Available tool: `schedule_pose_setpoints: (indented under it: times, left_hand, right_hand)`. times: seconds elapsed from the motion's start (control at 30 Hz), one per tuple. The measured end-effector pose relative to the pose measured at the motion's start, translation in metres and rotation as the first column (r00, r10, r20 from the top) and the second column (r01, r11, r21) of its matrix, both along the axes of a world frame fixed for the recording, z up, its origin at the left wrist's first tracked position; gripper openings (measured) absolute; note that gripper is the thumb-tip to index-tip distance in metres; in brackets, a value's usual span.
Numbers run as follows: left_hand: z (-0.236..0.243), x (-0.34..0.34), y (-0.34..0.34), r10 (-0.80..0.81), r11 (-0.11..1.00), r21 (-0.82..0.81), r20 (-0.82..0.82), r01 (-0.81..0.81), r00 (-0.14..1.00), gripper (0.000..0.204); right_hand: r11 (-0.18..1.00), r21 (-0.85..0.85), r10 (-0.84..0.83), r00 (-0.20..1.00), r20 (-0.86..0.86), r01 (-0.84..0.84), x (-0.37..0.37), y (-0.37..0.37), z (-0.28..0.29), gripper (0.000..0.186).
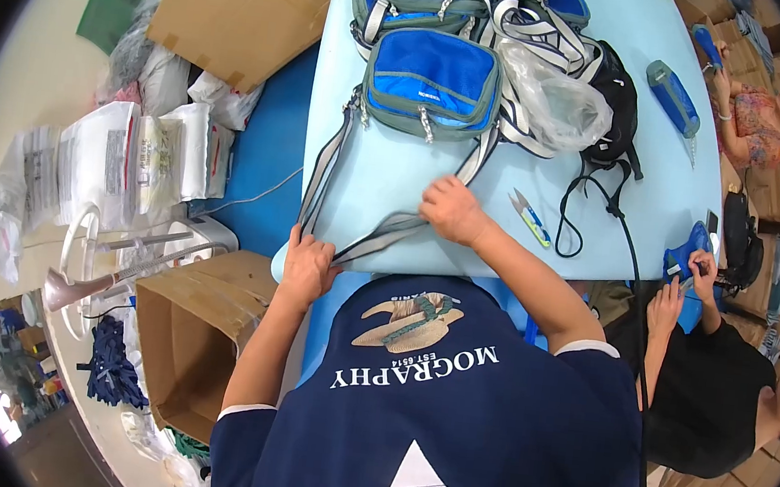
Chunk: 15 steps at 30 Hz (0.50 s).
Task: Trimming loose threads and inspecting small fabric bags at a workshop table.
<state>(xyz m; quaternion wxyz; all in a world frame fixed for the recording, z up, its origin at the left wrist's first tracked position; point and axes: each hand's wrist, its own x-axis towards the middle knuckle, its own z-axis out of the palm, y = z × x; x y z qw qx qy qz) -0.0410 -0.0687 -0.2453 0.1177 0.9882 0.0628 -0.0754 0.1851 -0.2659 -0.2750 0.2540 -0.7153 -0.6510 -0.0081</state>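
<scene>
Now, from far off, I see the blue bag (pixel 431 77) near the left edge of the worktop (pixel 387 177), with its long side going left to right. My left hand (pixel 308 268) pinches the grey strap (pixel 377 235) by the near left corner, and my right hand (pixel 453 209) is closed around the same strap, a bit in from the near edge. The bag lies past them, toward the far edge, and my right hand is nearer to it, with the bag a little to its left.
</scene>
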Motion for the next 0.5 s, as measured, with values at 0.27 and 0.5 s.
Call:
schedule_pose_setpoints:
  times: [0.27,0.5]
  left_hand:
    - [-0.007,0.003,0.010,-0.109,0.971,0.205,-0.070,0.122,0.992,0.001]
    - [0.012,0.006,0.019,-0.120,0.992,0.026,-0.159,0.125,0.980,0.005]
  right_hand:
    - [0.983,-0.162,0.106,0.991,0.081,-0.091,0.009,-0.017,-0.001,0.022]
    - [0.871,-0.487,-0.008,0.988,-0.154,-0.068,0.023,-0.017,0.022,0.018]
